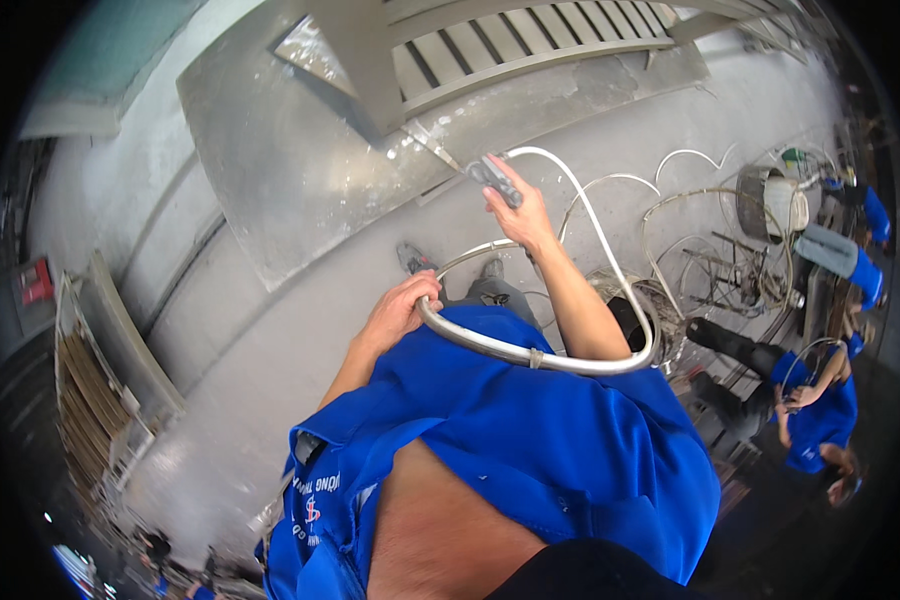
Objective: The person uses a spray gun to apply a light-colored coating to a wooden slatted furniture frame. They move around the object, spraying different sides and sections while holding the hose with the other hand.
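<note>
My right hand (pixel 526 218) grips a dark grey spray gun (pixel 494 182) with a long thin nozzle. The nozzle points up and left at the grey slatted furniture piece (pixel 355 65). From the gun a pale hose (pixel 582 195) loops to the right and back across my waist. My left hand (pixel 402 308) is closed round that hose in front of my blue shirt. Under the furniture lies a large grey sheet (pixel 270 215) with pale spatters on it.
At left stand more slatted wooden pieces (pixel 90 400) and a red box (pixel 37 281). Tangled hoses, a bucket-like container (pixel 760 205) and metal frames lie at right. Several people in blue work there, one person (pixel 820 405) nearest. My shoes (pixel 412 258) are on the grey floor.
</note>
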Demonstrator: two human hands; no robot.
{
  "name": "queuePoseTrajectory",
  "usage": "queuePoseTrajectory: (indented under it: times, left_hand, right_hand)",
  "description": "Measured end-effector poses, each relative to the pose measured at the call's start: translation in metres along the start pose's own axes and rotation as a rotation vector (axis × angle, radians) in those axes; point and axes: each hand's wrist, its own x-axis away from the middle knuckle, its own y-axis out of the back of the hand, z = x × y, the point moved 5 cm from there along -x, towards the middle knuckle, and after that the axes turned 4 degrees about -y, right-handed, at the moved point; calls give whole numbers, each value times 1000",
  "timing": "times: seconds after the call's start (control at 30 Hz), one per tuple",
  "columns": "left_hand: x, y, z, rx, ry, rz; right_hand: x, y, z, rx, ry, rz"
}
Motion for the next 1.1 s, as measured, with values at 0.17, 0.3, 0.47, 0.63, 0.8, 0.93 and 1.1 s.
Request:
queuePoseTrajectory:
  times: [0.17, 0.3, 0.47, 0.63, 0.8, 0.93, 1.1]
  left_hand:
    - [-4, 13, -9, -97, -77, 0]
    - [-23, 7, -17, -87, -80, 60]
    - [-75, -16, -39, -34, -51, 136]
    - [-147, -53, -74, -25, -21, 89]
    - [-204, -93, -98, -2, 38, 125]
    - [-230, -106, -103, 91, 4, 187]
    - [-237, -109, -110, 59, -123, 195]
  right_hand:
    - [-39, 36, 5, 225, 234, -232]
    - [-60, 112, -10, 239, 217, -457]
    - [-108, 234, -35, 328, 140, -635]
    - [-158, 367, -48, 429, 235, -851]
    - [-173, 459, -60, 631, 0, -820]
    - [-175, 470, -55, 888, -29, -511]
    - [-181, 481, -20, 1049, -39, -436]
